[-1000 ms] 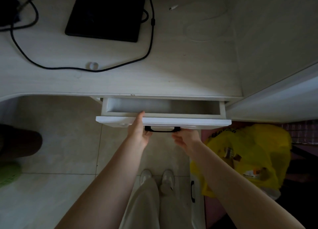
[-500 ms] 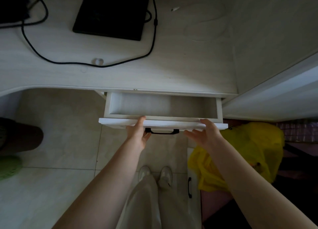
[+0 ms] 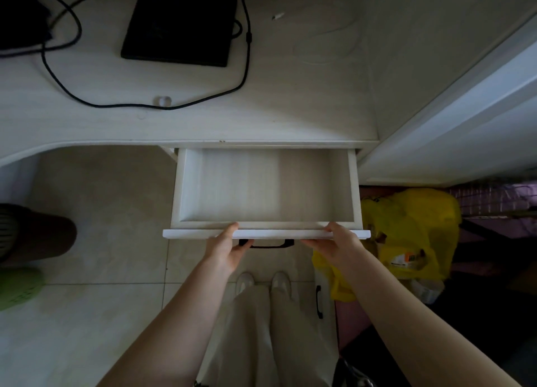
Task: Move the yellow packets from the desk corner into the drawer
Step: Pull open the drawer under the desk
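The white drawer (image 3: 353, 189) stands pulled far out from under the desk (image 3: 203, 125), and its inside holds nothing. My left hand (image 3: 226, 248) grips the drawer's front panel left of the black handle (image 3: 267, 244). My right hand (image 3: 337, 244) grips the same front panel to the right of the handle. No yellow packets show on the desk in this view.
A black flat device (image 3: 180, 26) and black cables (image 3: 116, 103) lie on the desk, with a small clear ring (image 3: 163, 100). A yellow plastic bag (image 3: 412, 235) sits on the floor right of the drawer. Another person's leg and a green shoe (image 3: 17, 288) are at left.
The drawer has slid much further out toward me. My right hand moved from under the handle to the right part of the front panel.
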{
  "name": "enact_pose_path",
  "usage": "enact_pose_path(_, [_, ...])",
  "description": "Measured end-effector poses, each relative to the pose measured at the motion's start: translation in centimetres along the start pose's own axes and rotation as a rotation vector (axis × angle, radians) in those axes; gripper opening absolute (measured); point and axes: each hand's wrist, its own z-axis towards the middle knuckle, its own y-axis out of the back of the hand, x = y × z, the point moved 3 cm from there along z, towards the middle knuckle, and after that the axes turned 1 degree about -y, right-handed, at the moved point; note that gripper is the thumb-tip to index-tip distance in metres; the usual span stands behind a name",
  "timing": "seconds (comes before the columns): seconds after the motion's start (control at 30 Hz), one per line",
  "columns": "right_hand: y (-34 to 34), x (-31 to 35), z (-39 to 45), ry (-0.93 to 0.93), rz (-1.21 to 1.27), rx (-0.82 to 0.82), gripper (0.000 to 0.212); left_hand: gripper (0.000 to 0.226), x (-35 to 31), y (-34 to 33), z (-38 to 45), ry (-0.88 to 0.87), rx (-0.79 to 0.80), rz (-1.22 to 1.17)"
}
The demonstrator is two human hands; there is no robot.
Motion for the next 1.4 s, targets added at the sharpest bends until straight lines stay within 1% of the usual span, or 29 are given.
enact_pose_path(0.07, [0.7,-0.7,-0.1,-0.001,-0.004,-0.02,0.03,0.046,0.5,0.9,-0.1,0.02,-0.009,0.009])
enact_pose_path(0.23, [2.6,-1.9,-0.5,-0.026,-0.041,-0.068,0.033,0.056,1.8,3.0,-0.3,0.038,-0.068,0.026])
enact_pose_path(0.4, [4.2,-2.9,-1.0,-0.048,-0.134,-0.097,0.01,0.053,3.0,4.5,-1.3,0.061,-0.072,0.041])
enact_pose_path(0.53, [5.0,-3.8,-1.5,-0.089,-0.121,-0.089,0.012,0.055,3.3,5.5,-1.8,0.071,-0.066,0.051])
enact_pose_path(0.67, [5.4,-4.1,-1.7,-0.115,-0.115,-0.092,0.016,0.051,3.2,5.9,-2.0,0.093,-0.069,0.089])
enact_pose_path(0.73, [5.5,-4.2,-1.8,-0.122,-0.112,-0.081,0.017,0.042,3.1,5.9,-2.1,0.101,-0.058,0.108])
enact_pose_path(0.87, [5.7,-4.2,-2.2,-0.106,-0.13,-0.056,0.013,0.011,2.8,6.1,-2.6,0.128,-0.033,0.153])
enact_pose_path(0.9, [5.8,-4.2,-2.4,-0.115,-0.147,-0.047,0.018,0.008,2.7,6.2,-2.7,0.133,-0.031,0.157])
enact_pose_path(0.97, [5.8,-3.9,-2.9,-0.125,-0.207,-0.041,0.032,0.007,2.3,6.5,-3.1,0.132,-0.027,0.162])
enact_pose_path(1.0, [5.5,-3.8,-3.4,-0.14,-0.248,-0.022,0.034,0.006,2.0,6.7,-3.3,0.129,-0.027,0.174])
enact_pose_path(1.1, [4.6,-3.4,-5.5,-0.176,-0.446,0.003,0.026,0.003,1.2,6.9,-5.1,0.131,0.005,0.28])
enact_pose_path(1.17, [3.9,-3.3,-6.8,-0.162,-0.578,0.031,0.021,0.006,0.5,7.1,-6.6,0.117,0.029,0.376])
enact_pose_path(1.27, [2.0,-3.5,-7.9,-0.017,-0.832,0.118,0.018,0.011,-0.6,7.5,-8.4,0.043,0.046,0.489])
enact_pose_path(1.33, [0.4,-4.2,-8.3,0.049,-0.896,0.167,0.012,0.01,-1.8,8.0,-9.4,-0.04,0.04,0.548])
enact_pose_path(1.4, [-1.5,-5.0,-8.9,0.13,-1.032,0.211,0.025,0.007,-3.1,8.6,-10.2,-0.141,0.021,0.601])
